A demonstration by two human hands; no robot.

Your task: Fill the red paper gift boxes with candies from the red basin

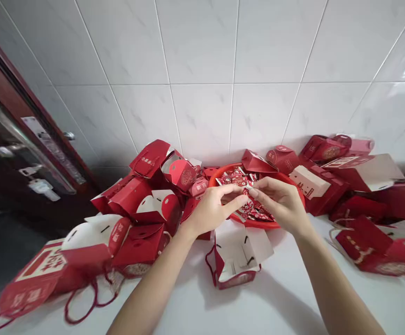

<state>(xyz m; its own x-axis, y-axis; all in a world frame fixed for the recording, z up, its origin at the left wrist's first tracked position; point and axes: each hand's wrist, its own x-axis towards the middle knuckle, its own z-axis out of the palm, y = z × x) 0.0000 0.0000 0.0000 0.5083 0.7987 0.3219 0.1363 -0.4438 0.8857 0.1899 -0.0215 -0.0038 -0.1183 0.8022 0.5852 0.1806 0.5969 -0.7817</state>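
Both hands meet above a red basin (295,182) heaped with small red-and-white wrapped candies (235,177). My left hand (218,204) pinches one edge of a small wrapped candy (247,191) between thumb and fingertips. From the other side, my right hand (275,200) pinches the same candy's top edge. Just below the hands, in front of the basin, an open red gift box (237,253) with a white inside stands on the white table, its flaps spread and a dark red cord at its side. No candy shows inside it.
Many red gift boxes (139,244) with cord handles crowd the left side. More red boxes (328,184) are piled at the right, some open. A tiled wall (202,116) rises behind the table (202,307). At far left is a dark door with keys (43,187).
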